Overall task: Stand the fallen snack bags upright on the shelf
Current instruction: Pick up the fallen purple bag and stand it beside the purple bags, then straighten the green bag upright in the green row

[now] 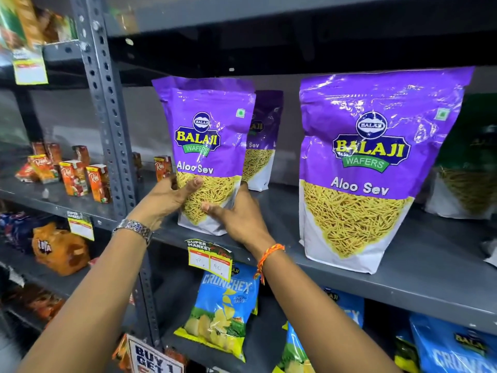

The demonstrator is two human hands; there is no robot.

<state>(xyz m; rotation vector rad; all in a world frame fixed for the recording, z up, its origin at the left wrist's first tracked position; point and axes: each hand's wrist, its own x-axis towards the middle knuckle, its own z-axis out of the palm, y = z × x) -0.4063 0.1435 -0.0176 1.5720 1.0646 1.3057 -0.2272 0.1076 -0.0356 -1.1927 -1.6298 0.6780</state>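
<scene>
A purple Aloo Sev bag (207,135) stands upright near the front edge of the grey shelf (430,267). My left hand (168,199) grips its lower left side, thumb across the front. My right hand (236,216) holds its lower right corner. A second purple bag (265,141) stands upright behind it, mostly hidden. A larger-looking Aloo Sev bag (376,168) stands upright to the right, untouched. Behind that one, a dark green bag (468,168) stands at the back.
A perforated grey upright post (107,109) borders the bag on the left. Small juice cartons (80,176) stand on the left shelf. Blue Crunchex chip bags (223,310) fill the shelf below. Price tags (209,257) hang from the shelf edge.
</scene>
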